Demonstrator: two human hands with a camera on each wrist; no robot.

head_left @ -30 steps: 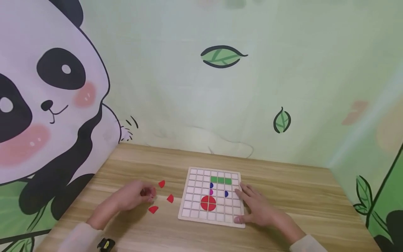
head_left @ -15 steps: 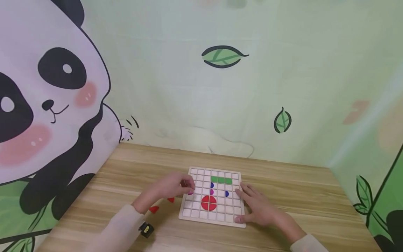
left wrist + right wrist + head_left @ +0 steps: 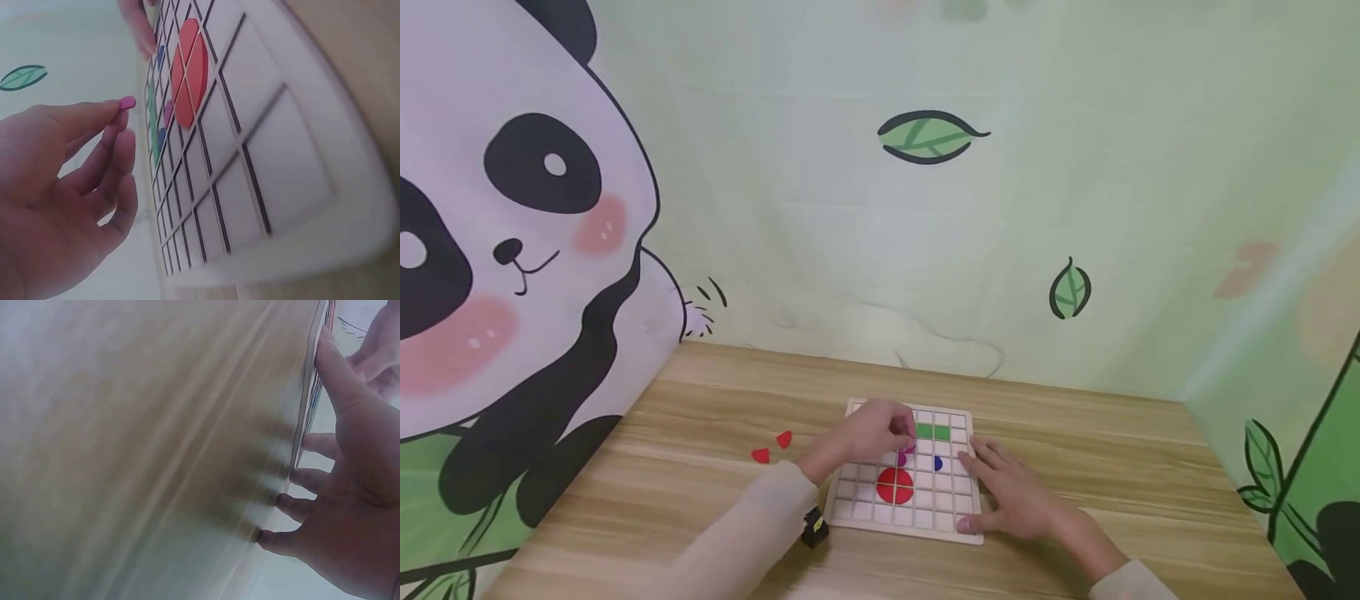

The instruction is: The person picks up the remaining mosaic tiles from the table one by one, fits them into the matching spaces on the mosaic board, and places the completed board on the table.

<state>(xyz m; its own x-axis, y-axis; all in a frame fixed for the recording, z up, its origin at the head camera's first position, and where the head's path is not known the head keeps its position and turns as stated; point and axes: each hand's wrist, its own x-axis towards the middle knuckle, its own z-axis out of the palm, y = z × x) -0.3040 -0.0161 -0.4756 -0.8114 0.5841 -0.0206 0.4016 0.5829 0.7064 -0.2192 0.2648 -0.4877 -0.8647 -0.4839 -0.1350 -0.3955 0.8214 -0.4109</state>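
Note:
Between thumb and fingertip my left hand (image 3: 880, 429) pinches a small pink piece (image 3: 127, 103), held just above the white grid board (image 3: 857, 510). On the board lie a red disc of quarter pieces (image 3: 895, 486), a green strip (image 3: 932, 432), a blue half-round piece (image 3: 937, 463) and a pink half-round piece (image 3: 902, 459). My left hand covers part of the board's upper left in the head view. Along the board's right edge rests my right hand (image 3: 1018, 496), fingers extended and spread, thumb on the near corner.
Red quarter pieces (image 3: 784, 439) lie on the wooden table (image 3: 722, 392) left of the board. A small black device (image 3: 814, 527) is worn at the left wrist. Behind the table stands a pale green wall (image 3: 820, 250) with painted leaves and a panda.
My left hand has moved right, from beside the loose red pieces to over the board, carrying the pink piece. My right hand has stayed at the board's edge.

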